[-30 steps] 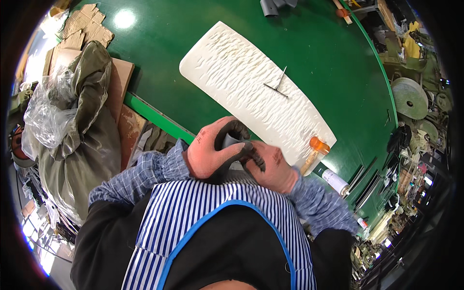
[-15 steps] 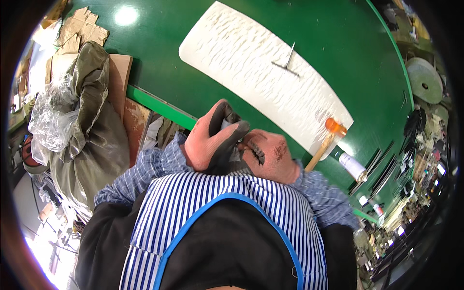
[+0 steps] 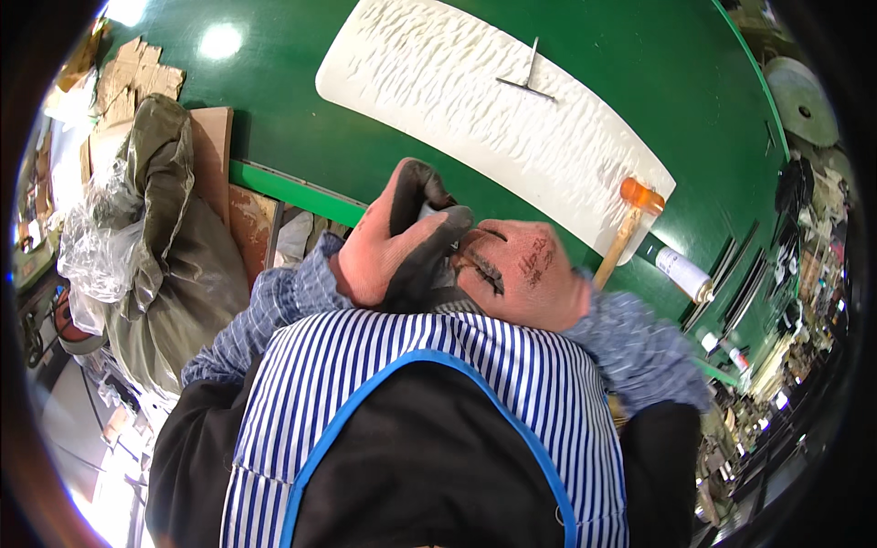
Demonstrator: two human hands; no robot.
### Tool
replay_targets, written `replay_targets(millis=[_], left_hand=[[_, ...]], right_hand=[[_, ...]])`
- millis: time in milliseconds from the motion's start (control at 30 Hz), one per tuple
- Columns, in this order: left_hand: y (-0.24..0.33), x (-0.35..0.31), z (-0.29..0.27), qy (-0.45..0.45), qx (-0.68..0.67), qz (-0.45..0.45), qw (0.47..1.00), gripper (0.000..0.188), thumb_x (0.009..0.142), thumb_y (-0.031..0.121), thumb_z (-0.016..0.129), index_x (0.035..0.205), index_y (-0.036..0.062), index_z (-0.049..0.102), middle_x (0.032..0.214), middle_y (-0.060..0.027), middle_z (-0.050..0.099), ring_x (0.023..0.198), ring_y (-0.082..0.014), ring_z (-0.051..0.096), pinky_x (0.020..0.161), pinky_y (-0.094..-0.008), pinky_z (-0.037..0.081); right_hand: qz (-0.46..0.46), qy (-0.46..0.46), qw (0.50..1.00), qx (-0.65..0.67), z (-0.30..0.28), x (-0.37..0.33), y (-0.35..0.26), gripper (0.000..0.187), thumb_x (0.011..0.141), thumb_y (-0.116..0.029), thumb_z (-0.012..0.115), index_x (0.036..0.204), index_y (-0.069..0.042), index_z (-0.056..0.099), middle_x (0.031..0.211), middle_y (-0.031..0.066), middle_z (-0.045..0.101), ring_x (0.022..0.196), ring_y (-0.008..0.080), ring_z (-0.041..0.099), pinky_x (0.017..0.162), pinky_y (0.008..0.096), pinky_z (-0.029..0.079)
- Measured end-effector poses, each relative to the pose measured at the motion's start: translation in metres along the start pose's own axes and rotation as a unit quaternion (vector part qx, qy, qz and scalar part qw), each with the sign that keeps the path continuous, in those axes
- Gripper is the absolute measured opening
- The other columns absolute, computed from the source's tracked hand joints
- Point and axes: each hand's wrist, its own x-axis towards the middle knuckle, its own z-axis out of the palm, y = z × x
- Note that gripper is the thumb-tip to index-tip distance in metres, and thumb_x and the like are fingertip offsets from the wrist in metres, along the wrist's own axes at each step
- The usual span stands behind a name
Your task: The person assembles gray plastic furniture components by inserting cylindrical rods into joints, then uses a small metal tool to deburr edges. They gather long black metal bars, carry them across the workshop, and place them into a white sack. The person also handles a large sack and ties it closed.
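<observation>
Both of my hands wear orange gloves with black palms and are pressed together just above my striped apron (image 3: 457,365), at the near edge of the green table (image 3: 301,119). My left hand (image 3: 384,247) is curled, its black fingers wrapped over the fingertips of my right hand (image 3: 530,274). A small pale thing (image 3: 427,212) shows between the left fingers; what it is I cannot tell. The back of the right glove carries dark marks, and its fingers are hidden under the left hand.
A long white textured panel (image 3: 438,82) lies on the table with a metal T-shaped tool (image 3: 528,78) on it. An orange-headed mallet (image 3: 630,205) and a white tube (image 3: 681,272) lie to the right. Bags and cardboard (image 3: 155,237) are piled at the left.
My hands have stayed clasped together at my chest. The view has tilted, so the panel and mallet sit higher and nearer in the picture.
</observation>
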Motion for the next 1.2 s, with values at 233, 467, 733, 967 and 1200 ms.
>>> replay_targets(millis=[233, 467, 733, 967, 1200], left_hand=[[0.009, -0.006, -0.006, -0.082, 0.089, 0.169, 0.978, 0.072, 0.069, 0.018, 0.083, 0.127, 0.0009, 0.045, 0.107, -0.0093, 0.058, 0.100, -0.0164, 0.058, 0.089, -0.0315, 0.048], [0.002, 0.001, -0.016, -0.149, 0.249, 0.018, 0.957, 0.080, 0.066, 0.012, 0.081, 0.136, 0.0010, 0.046, 0.125, -0.0160, 0.058, 0.116, -0.0258, 0.058, 0.101, -0.0367, 0.047], [0.006, -0.026, -0.024, -0.055, 0.218, -0.013, 0.974, 0.065, 0.063, 0.027, 0.083, 0.115, -0.0019, 0.060, 0.105, -0.0197, 0.066, 0.099, -0.0312, 0.064, 0.090, -0.0402, 0.051], [-0.020, -0.060, -0.015, 0.105, 0.319, 0.124, 0.934, 0.067, 0.057, 0.030, 0.084, 0.113, 0.0012, 0.061, 0.100, -0.0190, 0.064, 0.098, -0.0345, 0.061, 0.089, -0.0427, 0.049], [-0.019, -0.068, -0.008, 0.119, 0.331, 0.099, 0.931, 0.068, 0.058, 0.026, 0.083, 0.116, -0.0007, 0.060, 0.100, -0.0192, 0.064, 0.096, -0.0341, 0.062, 0.087, -0.0422, 0.050]], right_hand=[[0.008, -0.047, 0.946, 0.322, -0.001, 0.000, 0.021, 0.025, 0.090, -0.022, 0.063, 0.098, 0.001, 0.067, 0.095, 0.0162, 0.069, 0.083, 0.0265, 0.069, 0.075, 0.0351, 0.055], [0.094, -0.069, 0.961, 0.253, 0.028, -0.040, 0.040, 0.034, 0.094, -0.026, 0.058, 0.110, 0.003, 0.064, 0.106, 0.0224, 0.067, 0.093, 0.0327, 0.066, 0.084, 0.0384, 0.052], [0.044, -0.073, 0.986, 0.144, 0.032, -0.009, 0.020, 0.031, 0.095, -0.025, 0.057, 0.109, 0.002, 0.064, 0.102, 0.0188, 0.067, 0.090, 0.0334, 0.065, 0.080, 0.0409, 0.053], [0.031, -0.009, 0.983, 0.182, 0.048, -0.007, 0.000, 0.038, 0.093, -0.032, 0.064, 0.102, 0.005, 0.065, 0.090, 0.0204, 0.067, 0.078, 0.0333, 0.067, 0.068, 0.0404, 0.052], [0.083, 0.050, 0.968, 0.233, 0.056, -0.021, -0.021, 0.033, 0.089, -0.030, 0.072, 0.091, 0.003, 0.066, 0.073, 0.0138, 0.063, 0.060, 0.0210, 0.058, 0.056, 0.0337, 0.046]])
